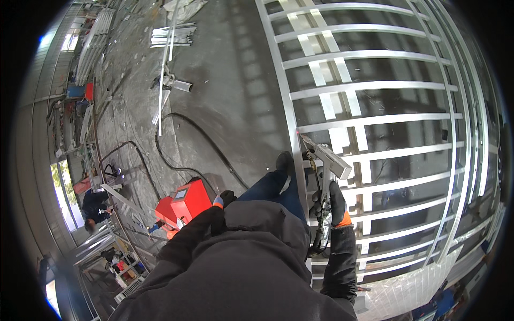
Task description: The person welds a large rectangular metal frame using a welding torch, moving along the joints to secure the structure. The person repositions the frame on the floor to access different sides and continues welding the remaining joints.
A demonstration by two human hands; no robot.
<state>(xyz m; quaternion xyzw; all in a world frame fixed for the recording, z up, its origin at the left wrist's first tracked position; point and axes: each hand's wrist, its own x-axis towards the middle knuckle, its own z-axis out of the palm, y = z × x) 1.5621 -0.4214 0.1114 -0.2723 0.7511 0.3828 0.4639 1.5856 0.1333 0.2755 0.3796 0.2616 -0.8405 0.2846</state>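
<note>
My right hand (334,205), in a dark glove with an orange cuff, is closed round the grip of a handheld laser welding gun (332,163). The gun's silver body points away from me, its nozzle tip close to the corner where a crossbar (375,123) meets the long side rail (284,91) of a metal frame. A small red spot glows at that joint. A wrapped cable runs back from the grip beside my forearm. My left hand (228,198), also gloved, hangs by my side near a red machine (191,198); its fingers are too dark to make out.
The ladder-like frame (369,85) spans the right side, with metal strips under its bars. Black hose (214,147) curves across the grey floor. Long profiles (161,85) and a stack of strips (174,35) lie ahead. Another person (95,206) is at the far left by a bench.
</note>
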